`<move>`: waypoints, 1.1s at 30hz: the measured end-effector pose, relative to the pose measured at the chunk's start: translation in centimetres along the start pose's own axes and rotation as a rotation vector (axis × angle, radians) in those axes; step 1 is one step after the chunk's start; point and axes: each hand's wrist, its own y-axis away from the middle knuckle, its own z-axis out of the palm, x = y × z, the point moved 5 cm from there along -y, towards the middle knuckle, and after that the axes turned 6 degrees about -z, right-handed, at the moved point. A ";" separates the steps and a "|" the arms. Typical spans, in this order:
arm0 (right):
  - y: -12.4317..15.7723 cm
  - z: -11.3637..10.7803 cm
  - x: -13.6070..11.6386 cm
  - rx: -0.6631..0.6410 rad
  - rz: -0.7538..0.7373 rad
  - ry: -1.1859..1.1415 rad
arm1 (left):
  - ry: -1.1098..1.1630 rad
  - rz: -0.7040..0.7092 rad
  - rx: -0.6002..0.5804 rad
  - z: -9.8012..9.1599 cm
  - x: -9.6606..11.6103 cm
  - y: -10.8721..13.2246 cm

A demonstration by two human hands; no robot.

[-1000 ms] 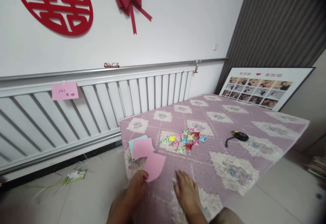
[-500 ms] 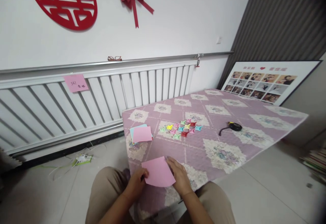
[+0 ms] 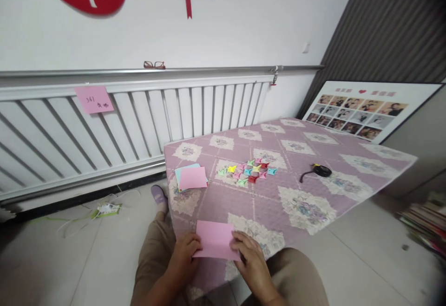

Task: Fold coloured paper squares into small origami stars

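Note:
A flat pink sheet of paper (image 3: pixel 215 240) is held between my two hands over the near end of the cloth-covered table (image 3: pixel 216 204). My left hand (image 3: pixel 186 252) is closed on its left edge, fingers curled. At the right edge, my right hand (image 3: pixel 250 258) grips the sheet with fingers bent over it. Beyond lies a small stack of coloured paper, a pink sheet (image 3: pixel 193 178) on top of light blue ones. Several small folded paper pieces (image 3: pixel 247 172) in green, yellow, pink, red and blue lie grouped in the middle of the table.
A black coiled object with a strap (image 3: pixel 321 171) lies on the table's right side. Behind stands a white radiator (image 3: pixel 195 111) with a pink note (image 3: pixel 95 99) on it. Glasses (image 3: pixel 154 65) rest on the pipe above. A power strip (image 3: pixel 107 209) with cables is on the floor, left.
The pink sheet has turned from a slant to lie straighter, its far edge now level. My right hand has shifted lower along its right side. The camera view has tilted down.

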 end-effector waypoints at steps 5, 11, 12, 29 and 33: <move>0.9 0.2 0.0 -0.025 0.027 0.021 | -0.019 0.029 0.048 0.2 0.4 1.0; 0.8 -0.1 -0.5 -0.005 0.027 0.036 | -0.093 -0.064 0.026 0.2 0.0 1.6; 0.8 -0.2 -0.5 0.004 0.022 0.039 | -0.112 -0.082 0.021 0.2 -0.1 1.7; 2.4 0.7 1.7 0.103 -0.139 0.121 | -0.346 0.096 0.101 2.6 -2.7 2.5; 2.6 1.1 2.4 0.090 -0.156 0.113 | -0.370 0.064 0.149 2.9 -2.2 1.9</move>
